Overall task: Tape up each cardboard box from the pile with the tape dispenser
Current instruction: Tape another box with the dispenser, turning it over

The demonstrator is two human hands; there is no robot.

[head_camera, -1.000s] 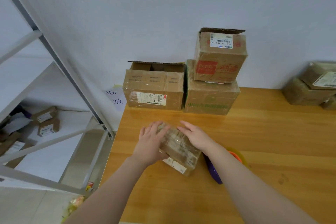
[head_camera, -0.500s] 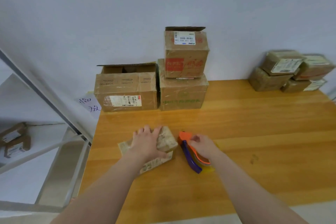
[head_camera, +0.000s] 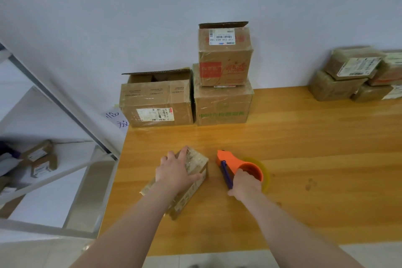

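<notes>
The small cardboard box (head_camera: 196, 162) lies near the left front of the wooden table (head_camera: 304, 148), turned at an angle to the table's edge, its top glossy with clear tape and a printed label on its near side. The left hand (head_camera: 177, 172) rests flat on top of it with the fingers straight and spread, pressing down without curling round anything.

Just to the right of the box, and apart from it, the orange tape dispenser (head_camera: 233, 162) sits on the table with its nose pointing away from the person. A purple strip runs along its left side and a yellowish tape roll (head_camera: 265, 173) shows behind its round hub. The right hand (head_camera: 245, 184) grips the dispenser at its near end, fingers wrapped round it.

At the back against the wall is the pile. An open-flapped carton (head_camera: 156, 102) stands on the left. Touching its right side is a carton with green print (head_camera: 223, 104), which carries a red-labelled carton (head_camera: 225, 59) with one raised flap. Well apart, at the far right, several taped parcels (head_camera: 348, 76) are stacked together.

Left of the table stands a metal shelf rack (head_camera: 65, 102) holding two small boxes (head_camera: 41, 159). A handwritten paper note (head_camera: 117, 119) is stuck on the wall beside the table's corner.
</notes>
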